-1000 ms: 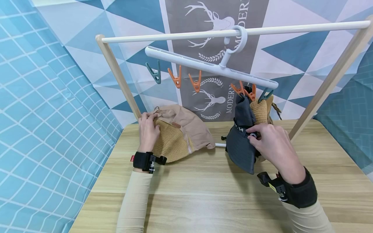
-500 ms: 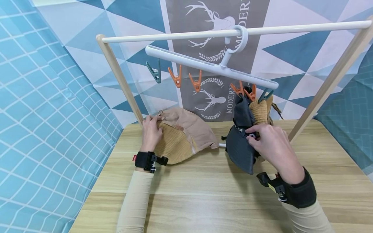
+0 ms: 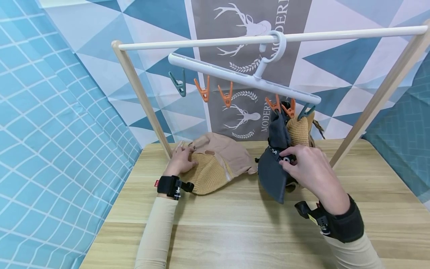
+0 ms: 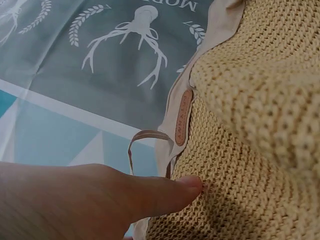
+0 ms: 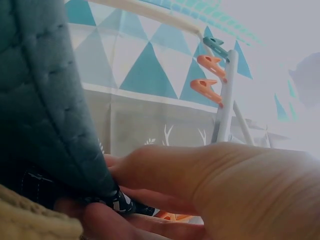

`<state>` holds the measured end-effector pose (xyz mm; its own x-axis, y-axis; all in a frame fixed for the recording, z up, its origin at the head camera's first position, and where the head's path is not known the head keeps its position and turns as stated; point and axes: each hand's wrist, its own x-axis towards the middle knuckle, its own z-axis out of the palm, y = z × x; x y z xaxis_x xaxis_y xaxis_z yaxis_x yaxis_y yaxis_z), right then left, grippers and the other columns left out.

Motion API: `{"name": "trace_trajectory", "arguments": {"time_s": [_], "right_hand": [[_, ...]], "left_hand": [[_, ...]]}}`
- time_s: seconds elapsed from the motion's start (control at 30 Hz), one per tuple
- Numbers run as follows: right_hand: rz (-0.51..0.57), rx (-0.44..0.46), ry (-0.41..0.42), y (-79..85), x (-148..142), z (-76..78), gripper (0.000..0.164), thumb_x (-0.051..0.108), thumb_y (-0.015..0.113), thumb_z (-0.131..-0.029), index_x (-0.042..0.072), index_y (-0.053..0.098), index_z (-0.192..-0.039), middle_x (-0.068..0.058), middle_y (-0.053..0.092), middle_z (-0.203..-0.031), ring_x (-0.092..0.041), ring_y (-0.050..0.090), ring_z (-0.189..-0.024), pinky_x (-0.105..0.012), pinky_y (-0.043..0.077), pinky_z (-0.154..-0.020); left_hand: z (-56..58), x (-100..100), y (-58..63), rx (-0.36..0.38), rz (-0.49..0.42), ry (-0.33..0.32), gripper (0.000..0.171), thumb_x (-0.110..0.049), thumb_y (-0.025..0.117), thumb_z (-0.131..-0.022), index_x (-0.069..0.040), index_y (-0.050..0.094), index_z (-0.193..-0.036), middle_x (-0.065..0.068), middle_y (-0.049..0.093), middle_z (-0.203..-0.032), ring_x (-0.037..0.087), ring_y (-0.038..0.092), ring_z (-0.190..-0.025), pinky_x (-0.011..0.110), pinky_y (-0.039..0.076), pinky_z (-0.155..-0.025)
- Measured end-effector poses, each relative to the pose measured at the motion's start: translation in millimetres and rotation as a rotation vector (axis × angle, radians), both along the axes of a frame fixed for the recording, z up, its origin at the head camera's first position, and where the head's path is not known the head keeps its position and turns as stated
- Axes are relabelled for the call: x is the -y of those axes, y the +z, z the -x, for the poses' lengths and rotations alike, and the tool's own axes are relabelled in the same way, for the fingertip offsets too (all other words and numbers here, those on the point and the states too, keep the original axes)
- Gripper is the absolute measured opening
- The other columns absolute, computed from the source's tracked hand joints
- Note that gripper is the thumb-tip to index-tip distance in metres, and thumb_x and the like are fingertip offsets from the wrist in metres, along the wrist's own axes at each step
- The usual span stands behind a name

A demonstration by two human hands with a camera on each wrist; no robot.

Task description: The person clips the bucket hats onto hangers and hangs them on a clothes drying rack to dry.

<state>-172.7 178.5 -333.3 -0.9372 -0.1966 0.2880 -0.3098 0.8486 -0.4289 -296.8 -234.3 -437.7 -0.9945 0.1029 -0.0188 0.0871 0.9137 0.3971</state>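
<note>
My left hand (image 3: 181, 160) grips the left edge of a sun hat (image 3: 206, 172) of tan knit with a pinkish fabric part, which lies on the table. In the left wrist view its thumb presses the knit (image 4: 250, 160) beside a brown label (image 4: 184, 117). On the right, a dark bucket hat (image 3: 271, 178) hangs from an orange clip (image 3: 274, 104). My right hand (image 3: 310, 166) pinches it at its lettered band, thumb against index finger. Just behind hangs a tan knit hat (image 3: 298, 131), held by a green clip (image 3: 306, 111) and partly hidden.
A pale clip hanger (image 3: 215, 70) hangs tilted, right end lower, from a white rail (image 3: 201, 43) on wooden posts. Toward its left end are a green clip (image 3: 179, 84) and two orange clips (image 3: 203, 89) holding nothing. A patterned backdrop stands behind the wooden table (image 3: 218, 231).
My left hand has moved a little right and down, shifting the sun hat the same way. The dark hat's brim has swung slightly left with my right hand.
</note>
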Motion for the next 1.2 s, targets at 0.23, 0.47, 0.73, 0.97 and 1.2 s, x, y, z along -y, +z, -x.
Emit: {"name": "trace_trajectory", "arguments": {"time_s": [0.23,0.47,0.73,0.97,1.2], "right_hand": [[-0.005,-0.013,0.009,-0.6,1,0.3,0.024,0.015,0.083,-0.101,0.002,0.086,-0.121,-0.01,0.074,-0.079,-0.015,0.05,-0.052,-0.03,0.033,-0.052],[-0.011,-0.031,0.05,-0.1,-1,-0.6,0.025,0.018,0.086,-0.099,0.005,0.086,-0.121,-0.006,0.076,-0.079,-0.011,0.055,-0.056,-0.029,0.036,-0.057],[0.007,-0.028,0.103,3.9,-8,-9.9,0.036,0.025,0.09,-0.097,0.009,0.085,-0.129,-0.02,0.085,-0.113,-0.024,0.082,-0.082,-0.036,0.052,-0.064],[-0.005,-0.029,0.129,9.4,-13,-19.1,0.046,0.022,0.091,-0.096,0.008,0.078,-0.138,-0.02,0.084,-0.122,-0.025,0.085,-0.089,-0.043,0.06,-0.07],[0.037,0.044,0.138,10.6,-16,-22.3,0.051,0.023,0.09,-0.097,0.007,0.068,-0.14,-0.023,0.083,-0.126,-0.029,0.087,-0.096,-0.046,0.066,-0.073]], "left_hand": [[3.0,6,-4.7,-0.039,-0.037,-0.034,0.056,-0.023,0.078,-0.104,0.001,0.062,-0.153,0.038,0.048,-0.168,0.056,0.017,-0.174,0.073,0.019,-0.139],[7.1,5,-5.4,-0.005,-0.057,-0.011,0.057,-0.026,0.075,-0.107,0.0,0.06,-0.156,0.036,0.047,-0.17,0.053,0.018,-0.174,0.07,0.018,-0.141],[-5.5,-4,13.2,-0.004,-0.1,0.048,0.06,-0.026,0.067,-0.113,0.003,0.051,-0.164,0.041,0.036,-0.173,0.058,0.034,-0.164,0.069,0.032,-0.135],[-17.6,-8,28.5,-0.098,-0.127,0.137,0.06,-0.027,0.063,-0.114,0.004,0.049,-0.164,0.043,0.051,-0.159,0.059,0.051,-0.149,0.067,0.046,-0.119],[-0.6,8,11.7,-0.117,-0.158,0.161,0.071,-0.041,0.064,-0.11,0.001,0.048,-0.166,0.044,0.053,-0.155,0.053,0.06,-0.131,0.059,0.053,-0.099]]}}
